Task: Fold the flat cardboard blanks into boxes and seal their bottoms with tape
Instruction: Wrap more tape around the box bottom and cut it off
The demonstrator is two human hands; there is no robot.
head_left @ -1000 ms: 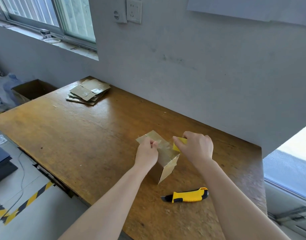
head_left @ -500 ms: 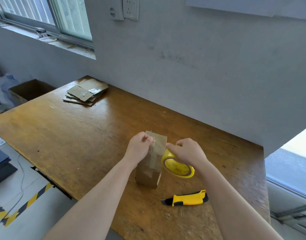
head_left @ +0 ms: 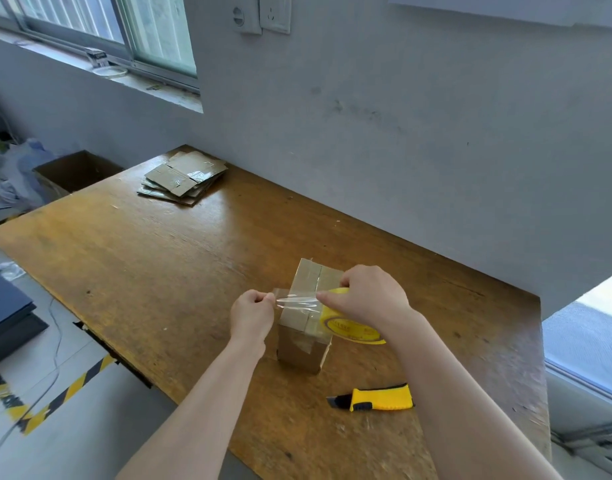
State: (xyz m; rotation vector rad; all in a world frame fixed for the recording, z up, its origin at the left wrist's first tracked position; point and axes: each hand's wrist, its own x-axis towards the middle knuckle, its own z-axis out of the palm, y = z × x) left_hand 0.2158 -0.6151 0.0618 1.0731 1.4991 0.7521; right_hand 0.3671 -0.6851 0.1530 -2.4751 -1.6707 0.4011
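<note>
- The step in hand is the sealing. One folded box stands on the wooden table, near the front edge, with its closed flaps turned up.
- The left hand pinches the free end of a strip of clear tape between thumb and fingertips. The right hand is wrapped round the yellow tape roll, fingers curled over its rim.
- The strip is stretched between the two hands, above the upturned face and crosswise to the flap seam. I cannot tell whether it touches the cardboard yet.
- To my eye the next move calls for lowering the strip flat and square over the flaps and pressing it down, with some overhang down each side. Then it needs cutting — the yellow utility knife lies on the table just in front of the box.
- The risk I'd watch for is the tape wrinkling or folding onto itself while it hangs free.
- More work waits: a stack of flat blanks sits at the far left corner of the table, well apart from the hands.
- As for containers — the box's inside is hidden, since its open end faces the table. An open carton stands on the floor beyond the table's left end; the part of its interior I can see is dark, and I can make out nothing in it.
</note>
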